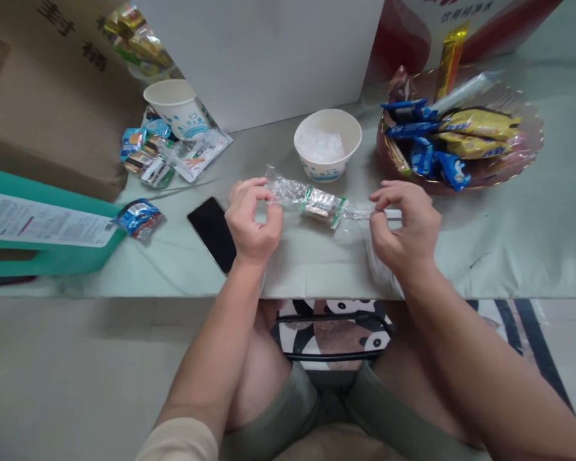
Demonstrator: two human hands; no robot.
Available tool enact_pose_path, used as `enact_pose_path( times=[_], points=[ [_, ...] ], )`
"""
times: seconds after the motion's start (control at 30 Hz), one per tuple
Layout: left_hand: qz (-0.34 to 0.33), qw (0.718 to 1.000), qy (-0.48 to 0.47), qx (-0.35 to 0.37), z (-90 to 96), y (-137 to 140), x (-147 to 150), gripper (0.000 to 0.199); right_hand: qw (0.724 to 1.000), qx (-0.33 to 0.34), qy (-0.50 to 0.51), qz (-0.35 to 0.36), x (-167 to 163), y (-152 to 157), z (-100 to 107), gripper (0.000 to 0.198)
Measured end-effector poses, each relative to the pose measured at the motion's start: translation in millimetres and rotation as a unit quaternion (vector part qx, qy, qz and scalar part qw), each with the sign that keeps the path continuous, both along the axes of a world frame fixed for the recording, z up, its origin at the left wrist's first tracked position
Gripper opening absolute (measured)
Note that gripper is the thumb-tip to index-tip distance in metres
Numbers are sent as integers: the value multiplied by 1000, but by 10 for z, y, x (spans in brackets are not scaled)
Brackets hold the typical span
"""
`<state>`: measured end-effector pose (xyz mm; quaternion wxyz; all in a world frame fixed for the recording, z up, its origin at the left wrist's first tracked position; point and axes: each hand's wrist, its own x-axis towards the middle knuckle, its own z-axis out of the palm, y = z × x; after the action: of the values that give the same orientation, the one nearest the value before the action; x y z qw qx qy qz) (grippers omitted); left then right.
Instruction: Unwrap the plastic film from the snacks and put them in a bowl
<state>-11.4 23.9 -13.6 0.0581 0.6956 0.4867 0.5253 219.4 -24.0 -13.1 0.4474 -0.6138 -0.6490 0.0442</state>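
Note:
A small snack packet [323, 206] with green-edged silvery wrapping lies inside a crinkled clear plastic bag [284, 187], stretched sideways between my hands just above the table's front part. My left hand [254, 223] is closed, pinching the bag's left end between thumb and forefinger. At the other end my right hand [407, 225] pinches the narrow, twisted plastic, also closed. Part of a clear plastic piece [383, 266] shows below my right hand, partly hidden by it. Just beyond the packet stands a white paper bowl [327, 171] with crumpled clear plastic [320, 146] in it.
A phone [214, 234] lies beside my left hand. At the right stands a glass bowl [532, 137] of wrapped snacks. Another paper bowl [173, 105] and several snack packets [148, 160] are at the left, near a cardboard box [43, 121] and a green carton [96, 256].

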Motion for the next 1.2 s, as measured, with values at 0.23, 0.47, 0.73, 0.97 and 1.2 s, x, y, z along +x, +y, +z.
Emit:
enact_pose_path(
  times=[0.23,0.47,0.73,0.97,1.2],
  points=[
    [-117,984,127,48,38,-246,-123,12,992,-60,96,54,201,-167,-16,4],
    [-184,977,106,35,62,-477,-167,15,939,-218,27,264,414,-281,52,23],
    [-193,960,160,-129,43,-457,-245,26,939,-309,-62,134,326,-171,-12,46],
    [-81,941,275,-177,95,-424,-160,44,968,-219,-37,114,31,-212,46,32],
    [64,972,144,-173,-13,-233,-115,13,867,-382,-166,272,-160,-248,48,31]
  ],
)
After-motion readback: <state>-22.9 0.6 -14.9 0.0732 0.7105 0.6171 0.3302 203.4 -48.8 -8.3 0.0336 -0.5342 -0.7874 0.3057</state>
